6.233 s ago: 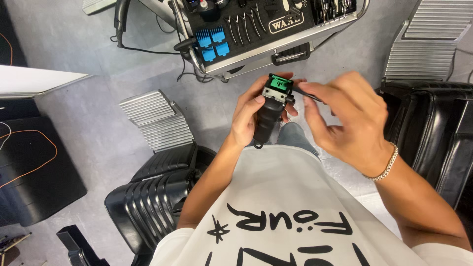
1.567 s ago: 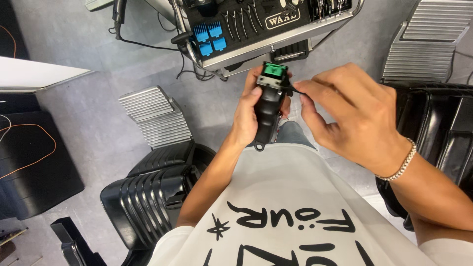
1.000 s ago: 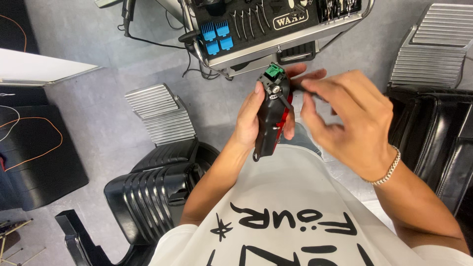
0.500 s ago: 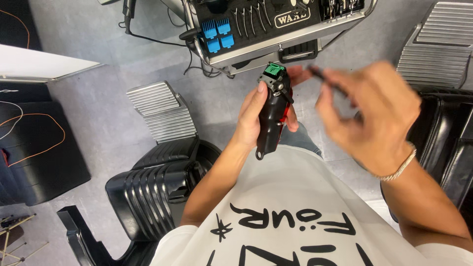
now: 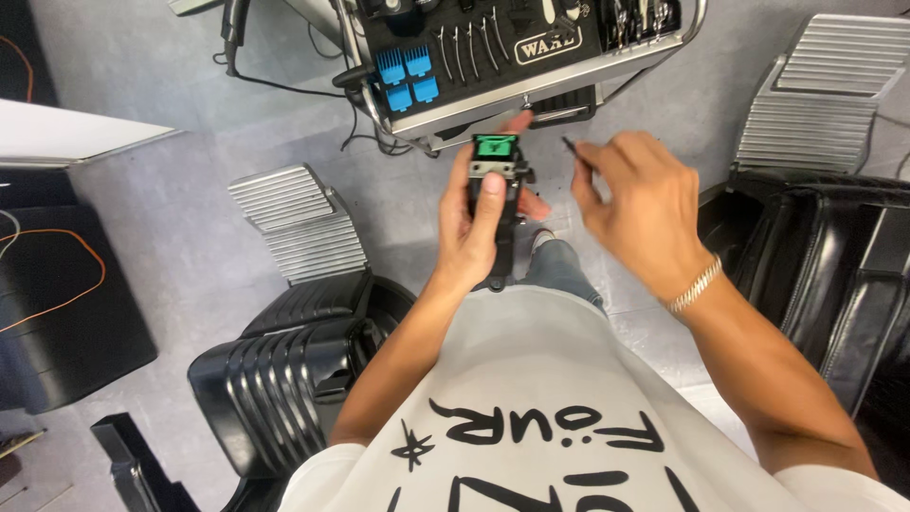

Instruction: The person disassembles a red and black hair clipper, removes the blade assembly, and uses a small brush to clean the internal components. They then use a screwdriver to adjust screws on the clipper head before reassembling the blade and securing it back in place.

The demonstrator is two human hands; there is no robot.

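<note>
My left hand [image 5: 482, 228] grips a black hair clipper [image 5: 499, 204] upright in front of me, thumb pressed on its front just under the green blade head [image 5: 495, 147]. My right hand [image 5: 643, 213] is to the right of the clipper, a short gap away, pinching a thin dark tool [image 5: 573, 150] between thumb and fingers, its tip pointing up and left. A silver bracelet [image 5: 694, 285] sits on my right wrist.
A metal barber cart [image 5: 493, 104] with blue clipper guards [image 5: 406, 78] and several tools stands just ahead on the grey floor. Black barber chairs with ribbed metal footrests flank me at the left [image 5: 294, 370] and right [image 5: 825, 246]. A white counter edge [image 5: 66, 133] lies far left.
My right hand has drawn back to the right from the clipper head with the thin tool. My left hand has turned the clipper so its front faces me.
</note>
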